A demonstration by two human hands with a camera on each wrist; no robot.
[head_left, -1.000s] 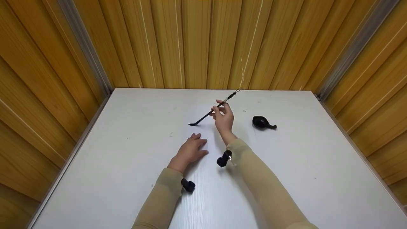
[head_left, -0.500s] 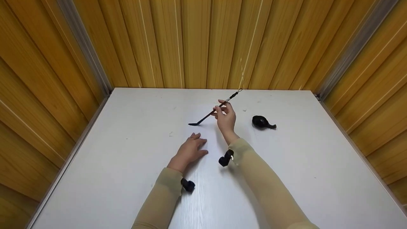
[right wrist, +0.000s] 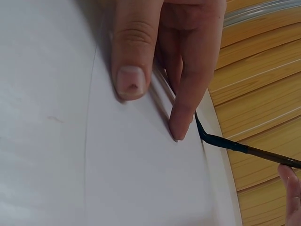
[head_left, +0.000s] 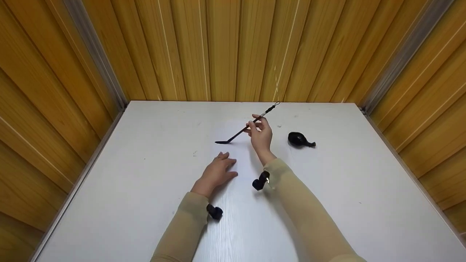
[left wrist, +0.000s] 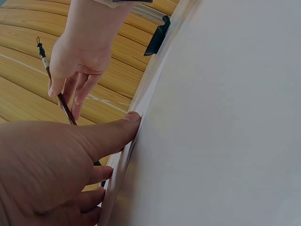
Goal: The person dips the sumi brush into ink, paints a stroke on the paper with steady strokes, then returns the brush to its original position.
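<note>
My right hand (head_left: 253,126) pinches a thin dark writing brush (head_left: 238,134) near the middle of its shaft. The brush slants, its black tip (head_left: 221,142) down on the white table (head_left: 145,182) and its corded end up toward the back wall. In the left wrist view the right hand (left wrist: 77,56) holds the brush (left wrist: 63,103) beyond my thumb. My left hand (head_left: 220,167) lies flat on the table with its fingers spread, nearer to me than the brush tip. In the right wrist view the brush tip (right wrist: 209,138) shows just past the left hand's pressed fingers (right wrist: 183,117).
A small black gourd-shaped object (head_left: 299,139) lies on the table to the right of my right hand, also seen in the left wrist view (left wrist: 157,37). Yellow wooden panel walls (head_left: 225,51) close in the table at the back and both sides.
My right hand and the brush's upper end have drifted slightly to the right and back; the tip stays at about the same spot. The left hand has not moved.
</note>
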